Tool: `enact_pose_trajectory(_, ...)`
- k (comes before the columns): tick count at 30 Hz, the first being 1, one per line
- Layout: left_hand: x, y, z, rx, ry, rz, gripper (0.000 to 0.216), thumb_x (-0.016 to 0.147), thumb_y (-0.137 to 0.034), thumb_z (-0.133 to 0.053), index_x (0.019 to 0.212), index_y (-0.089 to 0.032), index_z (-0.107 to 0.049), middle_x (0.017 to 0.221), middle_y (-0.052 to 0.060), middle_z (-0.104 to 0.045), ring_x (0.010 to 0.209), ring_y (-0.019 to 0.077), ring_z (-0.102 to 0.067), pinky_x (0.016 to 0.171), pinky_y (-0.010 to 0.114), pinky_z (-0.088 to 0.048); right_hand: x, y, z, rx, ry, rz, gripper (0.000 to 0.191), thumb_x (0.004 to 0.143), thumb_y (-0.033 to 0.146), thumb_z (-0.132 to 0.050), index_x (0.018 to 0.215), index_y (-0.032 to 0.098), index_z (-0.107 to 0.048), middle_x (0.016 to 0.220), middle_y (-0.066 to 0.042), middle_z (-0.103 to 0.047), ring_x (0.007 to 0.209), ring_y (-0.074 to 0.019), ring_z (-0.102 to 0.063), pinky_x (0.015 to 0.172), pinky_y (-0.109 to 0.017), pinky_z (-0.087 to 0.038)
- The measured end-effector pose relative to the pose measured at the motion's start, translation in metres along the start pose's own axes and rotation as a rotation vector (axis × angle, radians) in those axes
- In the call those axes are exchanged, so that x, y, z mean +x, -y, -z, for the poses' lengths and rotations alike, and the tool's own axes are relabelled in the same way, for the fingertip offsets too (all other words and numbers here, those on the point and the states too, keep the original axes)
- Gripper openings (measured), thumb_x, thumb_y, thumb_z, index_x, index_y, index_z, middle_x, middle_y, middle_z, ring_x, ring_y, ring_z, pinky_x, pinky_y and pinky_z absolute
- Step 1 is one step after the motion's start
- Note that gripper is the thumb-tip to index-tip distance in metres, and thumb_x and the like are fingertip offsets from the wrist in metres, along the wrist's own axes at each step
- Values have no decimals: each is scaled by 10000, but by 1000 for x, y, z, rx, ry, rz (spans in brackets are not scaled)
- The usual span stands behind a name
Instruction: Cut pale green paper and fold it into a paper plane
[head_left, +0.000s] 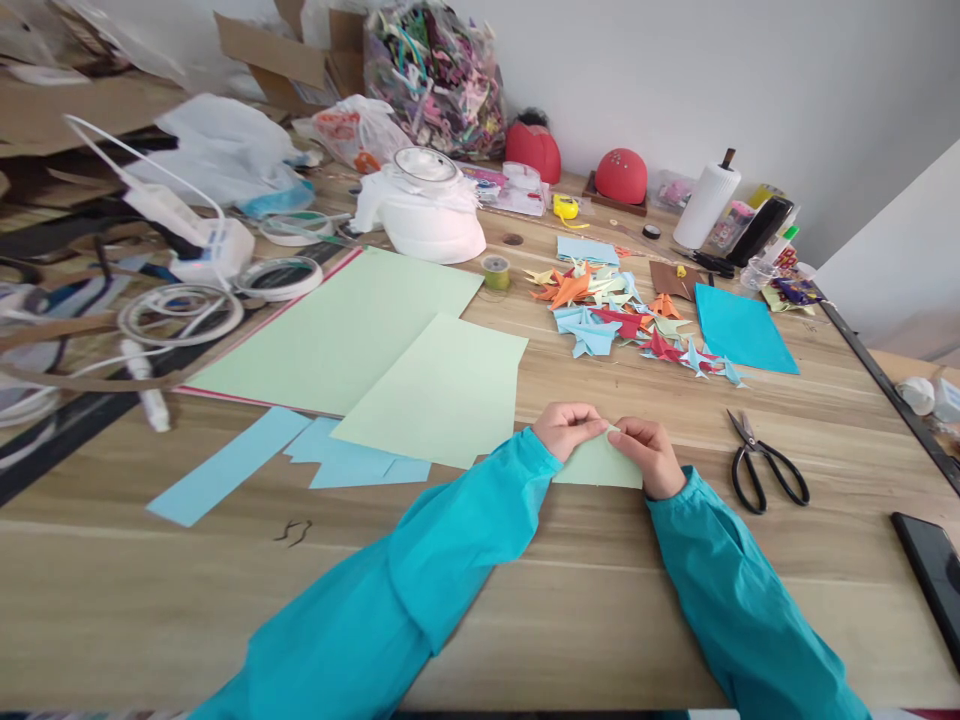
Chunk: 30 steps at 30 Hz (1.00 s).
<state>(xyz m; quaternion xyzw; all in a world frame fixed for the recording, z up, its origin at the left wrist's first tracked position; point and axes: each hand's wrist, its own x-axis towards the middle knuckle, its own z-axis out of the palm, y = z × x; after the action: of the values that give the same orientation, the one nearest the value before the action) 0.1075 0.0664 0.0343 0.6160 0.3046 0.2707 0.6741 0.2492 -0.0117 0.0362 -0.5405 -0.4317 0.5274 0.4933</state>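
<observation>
Between my two hands is a small piece of pale green paper (pixel 602 466), its far edge pinched at the top. My left hand (pixel 568 428) grips it from the left, and my right hand (pixel 646 452) grips it from the right, fingertips close together. Whether the paper is folded there is hidden by the fingers. A larger pale green sheet (pixel 450 390) lies just left of my left hand, partly over a bigger green sheet (pixel 337 330). To the right of my right hand, black-handled scissors (pixel 766 468) rest with blades slightly apart.
Folded paper cranes (pixel 592 325) in several colours are heaped behind my hands, beside a bright blue sheet (pixel 742 325). Light blue paper strips (pixel 232 465) lie at left, near coiled white cable (pixel 180 315). A phone (pixel 930 565) sits at the right edge. A green spool (pixel 495 272) stands farther back.
</observation>
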Motion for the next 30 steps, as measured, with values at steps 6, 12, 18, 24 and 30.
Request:
enact_pose_trajectory(6,4,9,3,-36,-68,-52,342,613,-456,-665,519,-154,-534,516,-43,-392,540,93,-351,506,233,-262,1,1,0,-58,-17,41,387,634,481,-723,570,173,-497,497,60,-392,467,-67,-323,450,-218,-220)
enact_pose_trajectory(12,2,5,1,-69,-143,-9,337,615,-460,-647,543,-156,-520,523,-45,-415,538,92,-361,515,234,-274,2,5,-2,-119,-40,93,335,635,453,-732,599,164,-567,568,27,-500,538,-93,-403,517,-234,-313)
enact_pose_trajectory(18,1,4,-2,-51,-137,-34,325,633,-444,-631,530,-159,-513,526,-40,-427,547,96,-371,515,233,-281,1,7,-4,-114,-62,80,373,625,499,-720,554,171,-559,529,30,-483,518,-93,-384,506,-238,-315)
enact_pose_trajectory(24,2,7,-2,36,-93,-52,348,619,-466,-650,539,-157,-512,503,-54,-368,524,87,-321,490,236,-240,2,7,-4,-89,-48,74,366,619,479,-719,531,171,-541,506,43,-444,500,-83,-352,501,-236,-292)
enact_pose_trajectory(30,2,9,-1,38,-88,-45,387,618,-509,-661,543,-157,-518,515,-52,-357,532,92,-327,496,241,-236,3,5,-3,-108,-51,101,354,643,461,-711,548,171,-533,520,45,-446,512,-84,-356,510,-233,-289)
